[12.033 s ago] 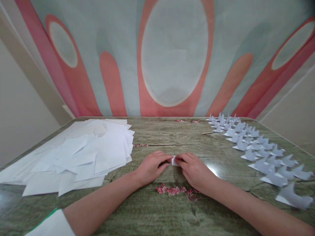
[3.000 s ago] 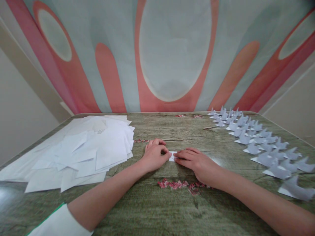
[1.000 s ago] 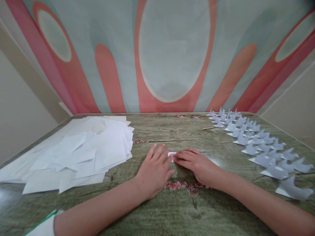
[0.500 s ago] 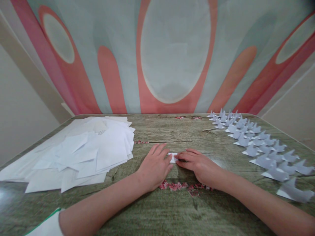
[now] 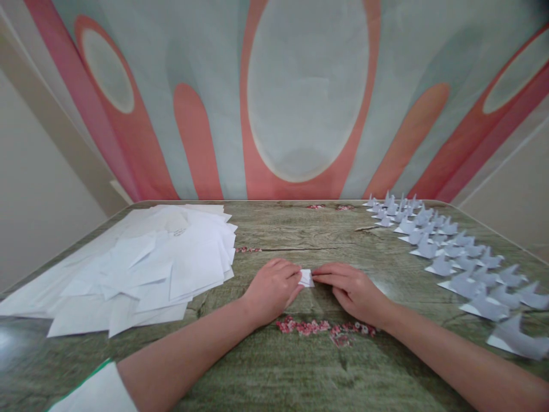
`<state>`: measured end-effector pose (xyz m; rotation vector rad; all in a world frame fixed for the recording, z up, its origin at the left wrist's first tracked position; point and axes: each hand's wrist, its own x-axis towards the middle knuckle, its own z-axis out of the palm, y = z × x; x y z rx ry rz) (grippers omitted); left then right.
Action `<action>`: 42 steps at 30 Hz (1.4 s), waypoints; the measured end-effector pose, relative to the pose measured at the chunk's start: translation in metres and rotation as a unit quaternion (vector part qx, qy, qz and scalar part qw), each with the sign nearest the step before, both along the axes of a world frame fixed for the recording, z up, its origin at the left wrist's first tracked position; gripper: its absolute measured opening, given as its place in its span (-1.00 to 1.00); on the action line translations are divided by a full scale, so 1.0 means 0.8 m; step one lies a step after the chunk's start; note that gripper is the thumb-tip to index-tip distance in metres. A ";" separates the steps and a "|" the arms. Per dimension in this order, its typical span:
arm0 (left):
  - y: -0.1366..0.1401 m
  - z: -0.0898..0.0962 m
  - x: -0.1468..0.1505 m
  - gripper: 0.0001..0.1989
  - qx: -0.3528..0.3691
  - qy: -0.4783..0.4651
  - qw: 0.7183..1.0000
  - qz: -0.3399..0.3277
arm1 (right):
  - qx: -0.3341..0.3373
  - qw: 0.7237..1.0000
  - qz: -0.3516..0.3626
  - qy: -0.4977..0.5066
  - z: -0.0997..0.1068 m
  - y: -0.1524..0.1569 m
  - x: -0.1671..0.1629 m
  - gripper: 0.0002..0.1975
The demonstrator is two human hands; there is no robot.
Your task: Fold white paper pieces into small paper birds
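Note:
A small folded piece of white paper (image 5: 306, 278) lies on the wood-patterned table between my two hands. Over its left side, my left hand (image 5: 272, 292) is closed, its bent fingers and thumb holding the paper down. My right hand (image 5: 355, 290) has its fingers stretched out, with the fingertips at the paper's right edge and the thumb apart below them. Some of the paper's left part is hidden under the left fingers. A thin line shows across its visible face.
A wide heap of white paper sheets (image 5: 193, 269) covers the table's left side. Several folded white paper birds (image 5: 465, 283) stand in rows along the right side. Pink printed flowers (image 5: 304, 326) decorate the tabletop (image 5: 274, 366). Behind the table's far edge rises a patterned wall (image 5: 309, 86).
My left fingers have curled in closer on the paper. The right fingers have drawn back slightly to its right edge, and more of the paper's face shows. The view has shifted a little.

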<state>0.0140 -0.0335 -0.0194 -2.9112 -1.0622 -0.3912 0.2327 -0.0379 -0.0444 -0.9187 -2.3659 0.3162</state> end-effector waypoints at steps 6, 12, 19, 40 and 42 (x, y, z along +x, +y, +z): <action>0.000 -0.005 -0.003 -0.74 -0.064 -0.072 0.995 0.029 | -0.043 0.994 -0.094 0.028 -0.001 -0.002 -0.010 -0.83; 0.001 -0.006 -0.001 -0.66 -0.114 -0.141 0.980 0.082 | -0.070 0.990 -0.119 0.022 -0.001 -0.005 -0.020 -0.87; 0.004 -0.009 0.002 -0.75 -0.117 -0.163 0.970 0.137 | -0.070 0.992 -0.101 0.027 -0.001 -0.004 -0.021 -0.89; -0.004 -0.002 0.011 -0.91 -0.218 -0.277 0.934 0.055 | -0.026 0.997 -0.062 0.024 0.006 -0.010 -0.025 -0.94; -0.003 -0.002 0.010 -0.95 -0.182 -0.257 0.948 0.045 | 0.023 0.998 -0.060 -0.004 0.006 -0.010 -0.025 -0.92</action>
